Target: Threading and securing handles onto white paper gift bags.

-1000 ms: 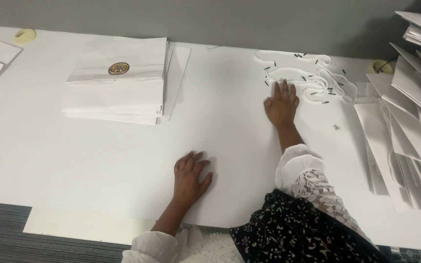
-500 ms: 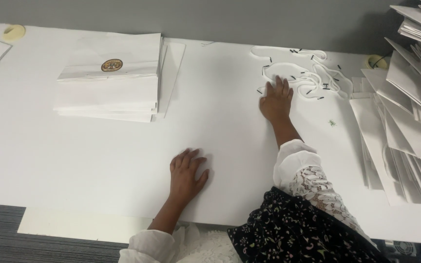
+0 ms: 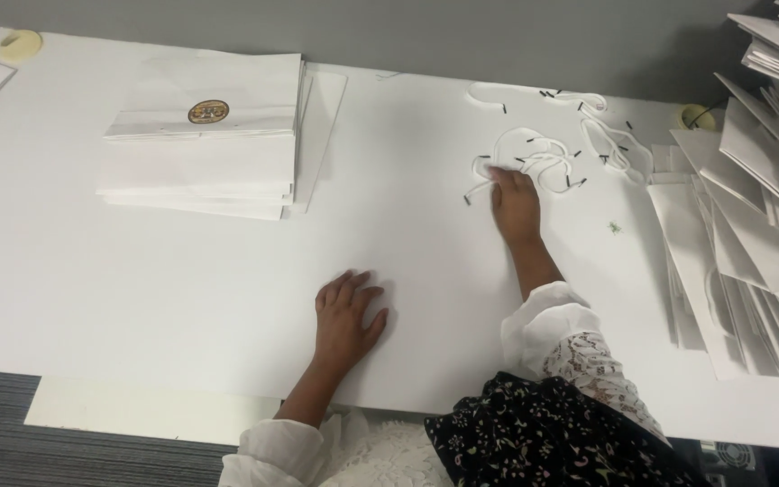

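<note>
Desk edges: the white desk (image 3: 137, 271) ran the width of the view; its near edge crossed at 6 o'clock above dark grey floor, its far edge met a grey wall at 12 o'clock.
Open room: the widest bare stretch lay in the middle of the desk, between the stack at 10 o'clock and the cords at 1 o'clock, reaching down to the near edge.
Left side: a neat stack of flat white bags (image 3: 205, 149) with a round gold sticker on top sat at 10 o'clock, well apart from both hands.
Right side: a loose fan of flat white bags (image 3: 750, 243) crowded the 3 o'clock edge, some overhanging the near rim.
Corners: a small yellow tape roll (image 3: 22, 43) sat at 11 o'clock.
Cords: a tangle of white cords with black tips (image 3: 552, 149) lay at 1 o'clock, near the far edge.
Right hand: the right hand (image 3: 516, 203) was stretched forward, arm nearly straight, fingertips on the near-left edge of the cords; whether they pinched a cord could not be told.
Left hand: the left hand (image 3: 346, 317) lay flat, palm down, fingers spread, on bare desk at 6 o'clock, holding nothing.
</note>
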